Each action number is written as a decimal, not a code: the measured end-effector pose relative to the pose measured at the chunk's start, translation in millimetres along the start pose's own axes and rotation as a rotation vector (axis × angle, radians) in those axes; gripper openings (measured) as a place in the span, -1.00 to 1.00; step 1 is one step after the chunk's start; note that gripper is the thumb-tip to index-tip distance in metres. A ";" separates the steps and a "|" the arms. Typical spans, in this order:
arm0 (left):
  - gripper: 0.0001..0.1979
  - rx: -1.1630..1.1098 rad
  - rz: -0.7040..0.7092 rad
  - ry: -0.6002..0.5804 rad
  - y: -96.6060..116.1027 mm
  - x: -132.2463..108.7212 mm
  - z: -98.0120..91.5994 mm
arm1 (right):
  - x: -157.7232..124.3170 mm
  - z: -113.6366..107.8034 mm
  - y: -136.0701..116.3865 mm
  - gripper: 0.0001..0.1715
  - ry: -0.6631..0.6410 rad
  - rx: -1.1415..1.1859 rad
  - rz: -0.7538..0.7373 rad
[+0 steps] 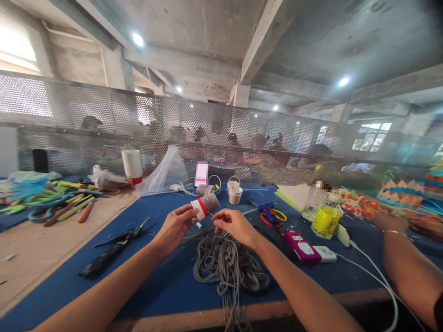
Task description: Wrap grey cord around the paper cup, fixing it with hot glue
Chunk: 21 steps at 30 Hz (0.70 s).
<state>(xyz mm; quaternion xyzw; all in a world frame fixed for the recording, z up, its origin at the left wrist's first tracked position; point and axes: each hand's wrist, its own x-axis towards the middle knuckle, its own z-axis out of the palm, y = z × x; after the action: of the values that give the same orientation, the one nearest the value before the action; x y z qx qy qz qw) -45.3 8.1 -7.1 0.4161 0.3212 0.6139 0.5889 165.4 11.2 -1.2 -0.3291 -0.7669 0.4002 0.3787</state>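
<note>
My left hand point(175, 226) is closed round a paper cup point(200, 210) with a white and red band, tilted on its side. Grey cord point(210, 203) is wound round the end of the cup that points right. Just beside that end, my right hand point(237, 225) has thumb and fingers pinched together, apparently on the strand of cord; its tip is hard to see. Below both hands a loose heap of grey cord point(230, 263) lies on the blue table mat point(155, 290) and trails over the front edge. A small basket-like cup with a handle point(235, 192) stands behind.
Left lie black-handled pliers point(117, 244), hand tools point(69, 210) and stacked paper cups point(132, 165). Right are a blue glue gun point(268, 214), a purple power strip point(301, 246) with white cables and a yellow-labelled bottle point(327, 216). A co-worker's arm point(408, 263) reaches in. A mesh partition point(214, 129) stands behind.
</note>
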 end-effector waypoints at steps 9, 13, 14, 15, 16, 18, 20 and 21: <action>-0.71 0.129 -0.024 -0.029 0.1 -7.6 8.0 | -10.1 -2.0 -12.8 -0.83 0.226 -0.404 -0.216; -0.71 0.184 -0.022 -0.061 -0.8 -10.7 11.0 | -10.8 -1.5 -13.5 -0.87 0.287 -0.614 -0.358; -0.72 0.198 -0.018 -0.069 -1.1 -11.1 11.2 | -10.7 -1.6 -13.5 -0.88 0.292 -0.647 -0.379; -0.73 0.213 -0.013 -0.078 -1.4 -11.3 11.2 | -10.7 -1.7 -13.5 -0.88 0.296 -0.671 -0.394; -0.74 0.228 -0.008 -0.086 -1.6 -11.4 11.1 | -10.6 -1.9 -13.6 -0.87 0.299 -0.685 -0.405; -0.75 0.258 0.004 -0.101 -2.0 -11.7 10.8 | -10.5 -2.2 -14.0 -0.87 0.310 -0.698 -0.421; -0.76 0.294 0.011 -0.107 -2.0 -12.3 11.0 | -10.3 -2.4 -14.5 -0.87 0.323 -0.702 -0.433; -0.77 0.308 0.013 -0.106 -1.8 -12.9 11.4 | -10.2 -2.5 -14.7 -0.87 0.327 -0.702 -0.437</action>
<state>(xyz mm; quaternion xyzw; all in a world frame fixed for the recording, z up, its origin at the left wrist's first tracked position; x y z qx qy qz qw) -34.9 -5.6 -5.3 0.5354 0.3772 0.5385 0.5301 169.6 -3.0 9.2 -0.3270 -0.8378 -0.0312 0.4361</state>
